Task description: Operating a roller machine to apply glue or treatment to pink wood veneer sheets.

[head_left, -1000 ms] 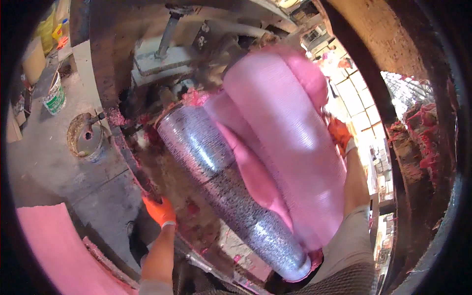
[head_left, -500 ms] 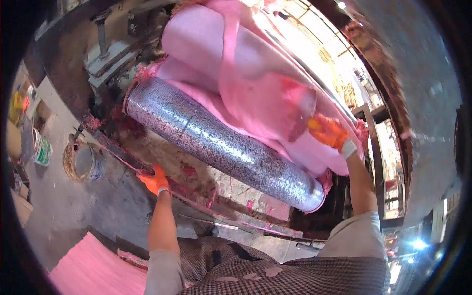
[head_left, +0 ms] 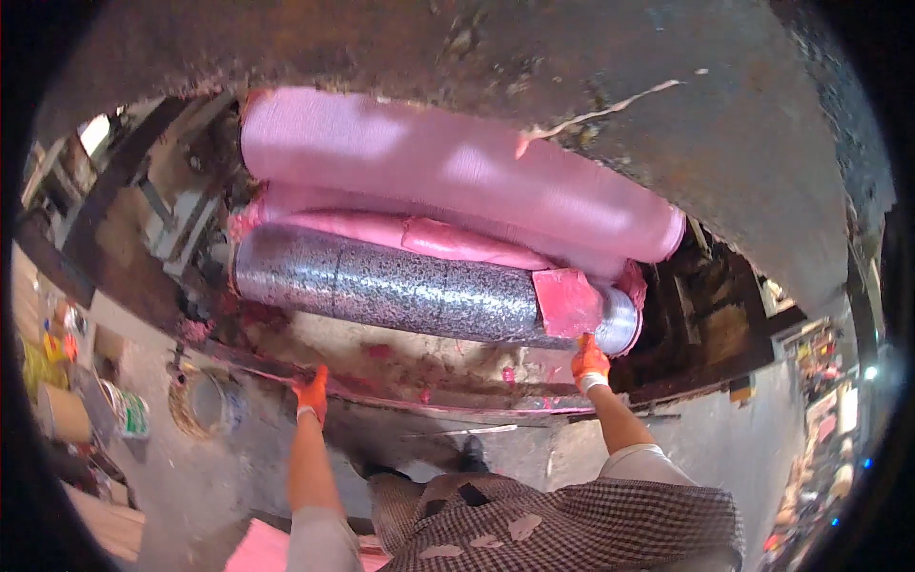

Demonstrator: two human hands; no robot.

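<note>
Now | steel roller (head_left: 400, 286) axis L-R | R hand (head_left: 589, 360) at pink flap (head_left: 567, 300)

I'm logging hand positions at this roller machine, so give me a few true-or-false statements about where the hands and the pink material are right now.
1. Both hands wear orange gloves. True.
2. The right hand reaches up to a pink flap on the speckled metal roller. True.
3. The left hand grips the top pink roll. False: it is low at the stained tray edge below the roller.
4. The speckled roller is wholly wrapped in pink. False: most of its surface is bare.
5. Pink material lies bunched between the two rollers. True.
</note>
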